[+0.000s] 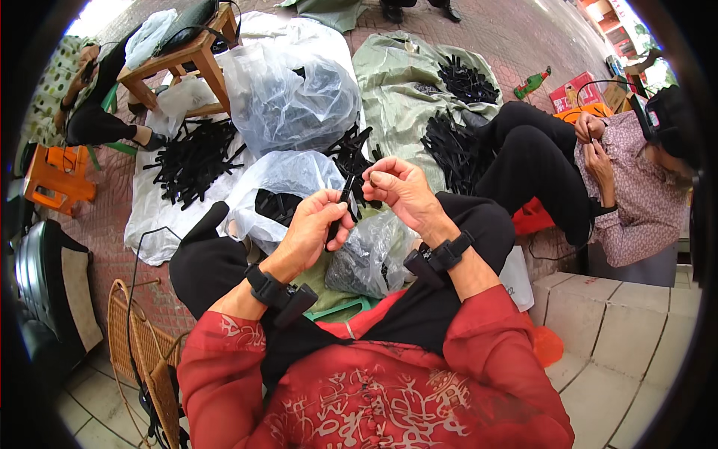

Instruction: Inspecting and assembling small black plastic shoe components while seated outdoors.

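Note:
My left hand [318,224] is closed round a narrow black strip [346,188], whose upper end sticks up past the thumb. Just to its right, my right hand [410,196] pinches something small and dark between thumb and fingertips, too small to name. The two hands are close together but apart, raised above my lap. Below them rests a clear plastic bag [370,251] of small dark pieces. An opened clear bag [295,173] with black strips inside lies beyond my left hand. More black strips [351,153] are heaped just past my hands.
A large clear bag [288,97] and a black strip pile [193,161] lie on white sheeting by a wooden stool [187,63]. Green sheeting [389,82] bears other piles. A co-worker [628,165] sits at right, another person [75,97] far left. A wicker chair [146,344] stands near left.

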A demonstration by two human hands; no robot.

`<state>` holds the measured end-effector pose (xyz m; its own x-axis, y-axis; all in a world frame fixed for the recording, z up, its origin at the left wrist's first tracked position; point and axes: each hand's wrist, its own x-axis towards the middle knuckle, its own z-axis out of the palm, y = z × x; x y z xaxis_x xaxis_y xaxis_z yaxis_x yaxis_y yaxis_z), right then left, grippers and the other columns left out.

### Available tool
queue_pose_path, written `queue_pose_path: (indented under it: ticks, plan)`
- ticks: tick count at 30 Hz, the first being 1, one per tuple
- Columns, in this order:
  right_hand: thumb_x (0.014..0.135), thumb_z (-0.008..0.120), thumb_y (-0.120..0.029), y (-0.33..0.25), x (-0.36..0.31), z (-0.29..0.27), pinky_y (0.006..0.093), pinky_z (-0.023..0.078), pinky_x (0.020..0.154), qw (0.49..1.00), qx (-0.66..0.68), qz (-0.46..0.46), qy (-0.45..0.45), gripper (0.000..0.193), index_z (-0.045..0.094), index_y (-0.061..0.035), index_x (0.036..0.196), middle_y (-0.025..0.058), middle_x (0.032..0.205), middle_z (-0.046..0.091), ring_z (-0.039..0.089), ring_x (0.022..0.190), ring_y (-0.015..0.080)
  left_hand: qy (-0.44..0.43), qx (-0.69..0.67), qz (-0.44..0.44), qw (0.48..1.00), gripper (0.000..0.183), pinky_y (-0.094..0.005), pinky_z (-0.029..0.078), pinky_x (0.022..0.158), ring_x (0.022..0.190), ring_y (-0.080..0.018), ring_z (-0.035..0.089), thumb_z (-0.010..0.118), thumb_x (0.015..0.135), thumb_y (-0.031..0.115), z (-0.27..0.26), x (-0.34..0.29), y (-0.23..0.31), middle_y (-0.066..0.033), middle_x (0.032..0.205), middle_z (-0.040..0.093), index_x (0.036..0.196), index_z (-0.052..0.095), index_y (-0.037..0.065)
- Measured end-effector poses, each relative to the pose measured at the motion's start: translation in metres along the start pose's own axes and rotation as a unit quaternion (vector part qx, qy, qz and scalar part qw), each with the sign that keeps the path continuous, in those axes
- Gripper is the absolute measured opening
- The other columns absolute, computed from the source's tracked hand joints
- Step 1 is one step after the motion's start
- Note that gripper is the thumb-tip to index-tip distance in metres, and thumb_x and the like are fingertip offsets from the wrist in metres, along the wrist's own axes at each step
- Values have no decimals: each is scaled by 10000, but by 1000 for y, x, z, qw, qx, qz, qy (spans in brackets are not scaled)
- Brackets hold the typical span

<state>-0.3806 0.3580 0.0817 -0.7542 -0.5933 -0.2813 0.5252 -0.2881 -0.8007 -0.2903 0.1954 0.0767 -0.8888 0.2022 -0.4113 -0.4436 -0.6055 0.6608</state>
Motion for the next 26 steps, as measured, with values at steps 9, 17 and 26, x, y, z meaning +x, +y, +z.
queue_pose_path:
  ticks: [9,17,26]
  plan:
    - [788,570,-70,6,-3,-2,205,431,592,1000,-27,6,3,162,553,-4,935,42,821,568,527,682,82,-22,-36,-13,999,75,-206,359,404,496,-109,499,446,842,105,-2,-1,-1,-55,663,538,882,441,41]
    - [781,565,-66,5,-5,7,213,446,619,997,-78,7,-14,154,562,9,915,46,747,574,538,645,103,-4,-89,17,996,97,-216,377,423,552,-130,517,447,845,100,-3,0,-3,-88,738,555,911,450,29]
    - [793,499,-14,5,-10,11,224,437,694,933,-292,-121,-173,143,592,-52,895,53,871,557,526,796,100,-19,-63,-21,998,176,-212,384,438,607,-138,533,551,808,153,-10,3,-4,-98,802,570,914,470,39]
